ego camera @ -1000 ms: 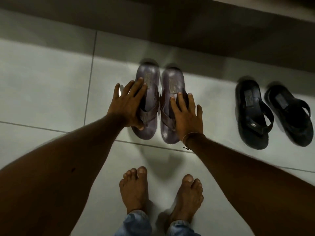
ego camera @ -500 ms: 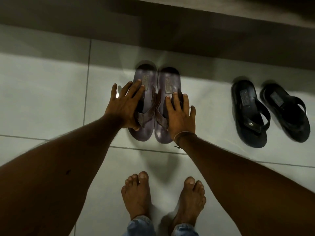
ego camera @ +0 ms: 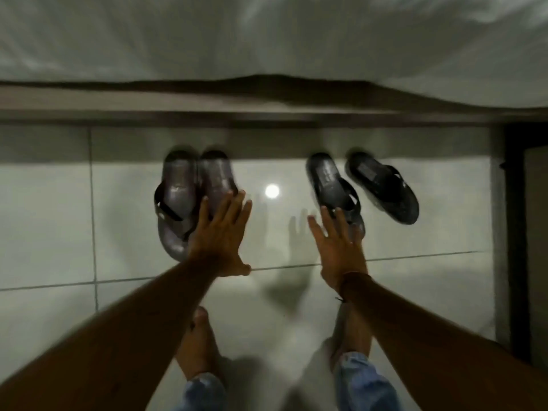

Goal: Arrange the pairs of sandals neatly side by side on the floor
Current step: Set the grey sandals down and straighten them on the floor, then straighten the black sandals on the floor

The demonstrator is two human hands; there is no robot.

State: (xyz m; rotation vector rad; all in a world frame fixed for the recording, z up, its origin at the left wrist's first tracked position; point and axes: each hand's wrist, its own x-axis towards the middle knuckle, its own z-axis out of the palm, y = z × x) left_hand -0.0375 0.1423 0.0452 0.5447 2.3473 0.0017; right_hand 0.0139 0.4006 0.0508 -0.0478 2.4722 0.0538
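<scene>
Two brown sandals (ego camera: 178, 200) lie close together, side by side, on the pale tiled floor. My left hand (ego camera: 221, 232) hovers open over the right one of them, fingers spread, covering its front half. To the right lie two black sandals: the left one (ego camera: 332, 188) and the right one (ego camera: 382, 186), apart and both angled. My right hand (ego camera: 341, 244) is open, fingers spread, its fingertips at the front end of the left black sandal. The frame is blurred, so I cannot tell whether either hand touches a sandal.
A bed with a white sheet (ego camera: 267, 40) and a dark frame edge (ego camera: 267, 108) runs along the far side, just behind the sandals. A dark post (ego camera: 516, 232) stands at the right. My bare feet (ego camera: 198, 342) stand on the tiles (ego camera: 44, 218) below my hands.
Both hands have let go of the brown sandals and moved right. My right hand now reaches the left black sandal. The view has shifted right and up, showing the bed.
</scene>
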